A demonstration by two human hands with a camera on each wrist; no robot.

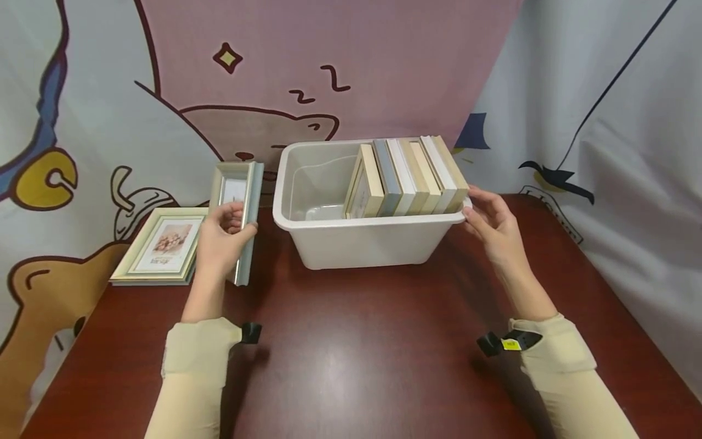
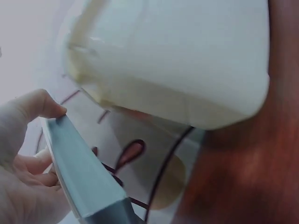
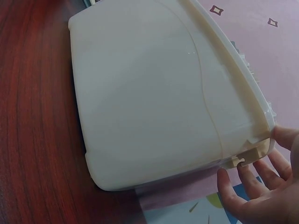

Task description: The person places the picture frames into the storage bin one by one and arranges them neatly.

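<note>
My left hand [image 1: 222, 238] grips an upright picture frame [image 1: 253, 192] with a blue-green edge, left of a white plastic bin [image 1: 367, 244]. The thumb lies on that edge [image 2: 84, 163] in the left wrist view, and the fingers are behind it. Inside the bin's right half, several picture frames [image 1: 419, 177] stand in a row, cream, white and grey-blue, leaning slightly. My right hand [image 1: 496, 225] holds the bin's right end at the rim, thumb on top and fingers curled under it, as the right wrist view shows [image 3: 266, 186].
Farther left, a cream picture frame [image 1: 153, 247] with a flower print lies flat on top of another frame. Everything stands on a dark red-brown table [image 1: 351, 347]. A cartoon-printed cloth [image 1: 406, 73] hangs close behind the bin.
</note>
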